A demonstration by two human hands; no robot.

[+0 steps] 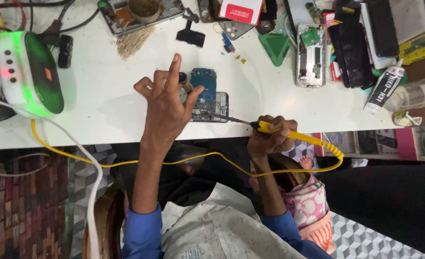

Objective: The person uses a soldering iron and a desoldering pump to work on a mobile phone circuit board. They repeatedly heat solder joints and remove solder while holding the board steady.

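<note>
- Soldering iron (270,127) with a yellow handle sits in the right hand (269,139); the grip is closed around the handle, near the front edge of the white counter (102,91).
- Its thin metal tip points left and reaches the lower right corner of the opened phone (207,105), which lies flat on the counter between the two hands.
- A blue circuit board (204,80) rests at the top end of the phone, partly over it.
- Left hand (167,108) hovers over the left side of the phone; the index finger is stretched up and away, the other fingers are curled, and the thumb lies against the phone's left edge. Whether this grip pinches a small part I cannot tell; a small dark, round piece shows just behind the fingers.
- Yellow cord (126,163) runs from the iron's handle, loops under the counter edge across the person's lap and climbs back onto the counter at the left.
- White speaker (28,72) with a green glow stands at the left of the counter, well apart from the phone.
- A second opened phone (311,57), a green plastic triangle (275,48) and a white glue tube (384,88) lie to the right, apart from both hands.
</note>
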